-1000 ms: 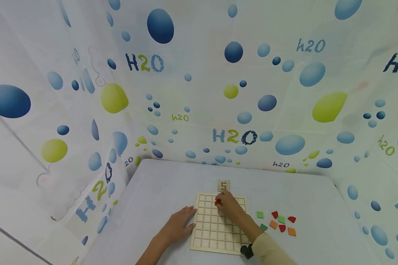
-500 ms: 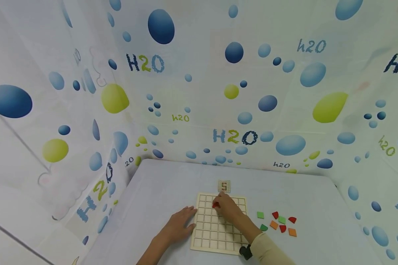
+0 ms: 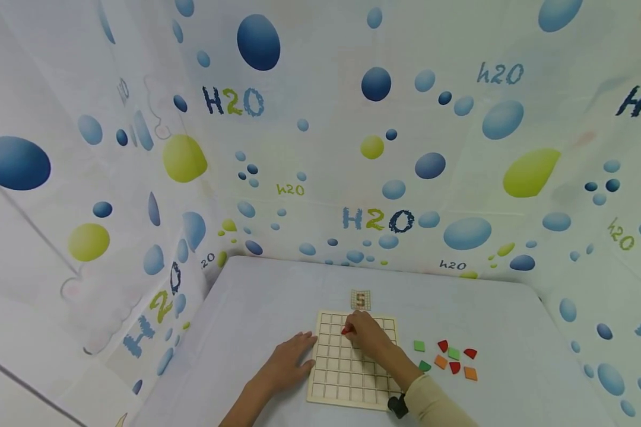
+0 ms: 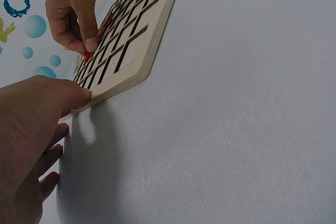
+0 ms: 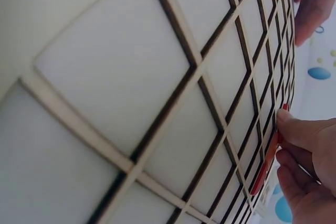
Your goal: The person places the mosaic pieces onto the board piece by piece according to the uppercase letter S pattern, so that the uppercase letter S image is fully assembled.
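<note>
My right hand [image 3: 370,335] is over the upper part of a wooden grid board [image 3: 333,379], pinching a small red piece [image 3: 344,331] close above the cells. In the right wrist view the thumb lies on that red piece [image 5: 284,107], and beyond it another red piece [image 5: 258,180] sits in the grid beside an orange one [image 5: 272,149]. My left hand [image 3: 287,363] rests at the board's left edge. In the left wrist view its thumb touches the board's edge [image 4: 131,80], with the other fingers spread loosely below.
Right of the board lie loose pieces: green squares [image 3: 419,346], orange squares [image 3: 470,373], red quarter-rounds [image 3: 470,353] and a dark green one [image 3: 424,366]. A small pattern card [image 3: 360,299] lies behind the board. A patterned curtain [image 3: 320,148] surrounds the white table [image 3: 267,290].
My right hand has shifted slightly left and toward me over the board, with the red piece between its fingers. The left hand stays at the board's edge.
</note>
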`<state>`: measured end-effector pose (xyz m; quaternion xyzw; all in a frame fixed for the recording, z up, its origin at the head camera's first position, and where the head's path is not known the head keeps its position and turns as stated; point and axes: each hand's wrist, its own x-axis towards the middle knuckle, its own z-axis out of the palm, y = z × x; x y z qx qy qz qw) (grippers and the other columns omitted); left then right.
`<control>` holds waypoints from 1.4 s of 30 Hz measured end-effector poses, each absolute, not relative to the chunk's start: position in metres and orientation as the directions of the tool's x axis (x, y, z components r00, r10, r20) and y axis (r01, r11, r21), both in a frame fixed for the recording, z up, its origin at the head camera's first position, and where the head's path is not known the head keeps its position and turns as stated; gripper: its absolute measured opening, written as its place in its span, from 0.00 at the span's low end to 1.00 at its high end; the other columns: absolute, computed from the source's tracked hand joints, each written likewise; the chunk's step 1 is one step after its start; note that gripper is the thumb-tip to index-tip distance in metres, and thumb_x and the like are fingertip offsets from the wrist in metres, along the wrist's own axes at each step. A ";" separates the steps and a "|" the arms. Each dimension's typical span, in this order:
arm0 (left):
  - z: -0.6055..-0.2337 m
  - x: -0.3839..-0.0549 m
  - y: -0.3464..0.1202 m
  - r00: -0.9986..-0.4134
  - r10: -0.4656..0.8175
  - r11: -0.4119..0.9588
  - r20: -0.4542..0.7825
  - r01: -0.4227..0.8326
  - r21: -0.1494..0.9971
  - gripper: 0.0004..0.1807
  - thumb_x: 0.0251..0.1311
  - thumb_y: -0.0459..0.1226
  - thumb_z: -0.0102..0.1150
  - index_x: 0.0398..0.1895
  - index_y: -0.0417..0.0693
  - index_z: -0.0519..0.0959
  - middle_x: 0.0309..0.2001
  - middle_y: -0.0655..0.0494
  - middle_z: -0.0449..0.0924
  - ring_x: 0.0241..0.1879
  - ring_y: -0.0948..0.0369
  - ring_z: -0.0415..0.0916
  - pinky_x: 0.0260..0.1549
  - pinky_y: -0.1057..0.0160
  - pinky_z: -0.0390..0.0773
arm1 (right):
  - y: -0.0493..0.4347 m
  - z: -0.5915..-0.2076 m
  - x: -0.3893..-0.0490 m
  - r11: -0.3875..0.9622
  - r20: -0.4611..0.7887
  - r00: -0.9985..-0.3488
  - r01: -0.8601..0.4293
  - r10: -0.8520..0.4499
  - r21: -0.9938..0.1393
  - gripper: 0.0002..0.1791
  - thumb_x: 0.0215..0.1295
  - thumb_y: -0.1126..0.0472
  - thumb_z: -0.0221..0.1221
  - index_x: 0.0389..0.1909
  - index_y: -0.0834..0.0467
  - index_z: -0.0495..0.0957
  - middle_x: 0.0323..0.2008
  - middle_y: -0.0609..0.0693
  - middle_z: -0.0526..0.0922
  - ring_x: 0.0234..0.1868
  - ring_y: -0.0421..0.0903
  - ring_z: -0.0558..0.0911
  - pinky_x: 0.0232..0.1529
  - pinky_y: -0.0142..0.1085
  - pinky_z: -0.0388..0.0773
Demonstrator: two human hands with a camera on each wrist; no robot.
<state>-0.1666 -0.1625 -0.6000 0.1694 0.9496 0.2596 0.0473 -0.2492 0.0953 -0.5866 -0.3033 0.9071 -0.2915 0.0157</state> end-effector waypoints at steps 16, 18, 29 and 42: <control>-0.603 -0.167 -0.162 -0.939 0.343 0.811 -0.018 0.286 0.510 0.32 0.73 0.47 0.62 0.77 0.49 0.70 0.77 0.47 0.69 0.77 0.41 0.65 0.71 0.32 0.69 | 0.100 -0.593 -0.245 0.664 0.155 -0.824 -0.538 -0.546 -0.520 0.02 0.73 0.65 0.65 0.41 0.60 0.85 0.36 0.45 0.82 0.40 0.42 0.78 0.39 0.35 0.81; -0.603 -0.168 -0.162 -0.938 0.346 0.813 -0.013 0.293 0.503 0.32 0.73 0.47 0.62 0.76 0.49 0.71 0.77 0.46 0.70 0.76 0.41 0.65 0.70 0.31 0.69 | 0.100 -0.593 -0.244 0.667 0.162 -0.822 -0.543 -0.546 -0.510 0.02 0.72 0.65 0.66 0.41 0.60 0.86 0.37 0.46 0.83 0.40 0.43 0.78 0.39 0.35 0.82; -0.601 -0.165 -0.162 -0.933 0.359 0.799 0.007 0.311 0.515 0.31 0.72 0.45 0.63 0.75 0.47 0.72 0.76 0.45 0.71 0.76 0.40 0.67 0.69 0.31 0.70 | 0.099 -0.596 -0.244 0.659 0.225 -0.807 -0.580 -0.547 -0.479 0.03 0.70 0.67 0.68 0.39 0.56 0.88 0.38 0.46 0.87 0.43 0.44 0.82 0.46 0.38 0.86; -0.601 -0.167 -0.163 -0.939 0.345 0.812 0.007 0.302 0.500 0.31 0.74 0.47 0.61 0.76 0.49 0.71 0.77 0.46 0.70 0.76 0.41 0.65 0.71 0.31 0.69 | 0.102 -0.595 -0.237 0.663 0.284 -0.764 -0.644 -0.580 -0.381 0.06 0.69 0.67 0.68 0.44 0.58 0.89 0.41 0.48 0.88 0.46 0.47 0.82 0.50 0.40 0.86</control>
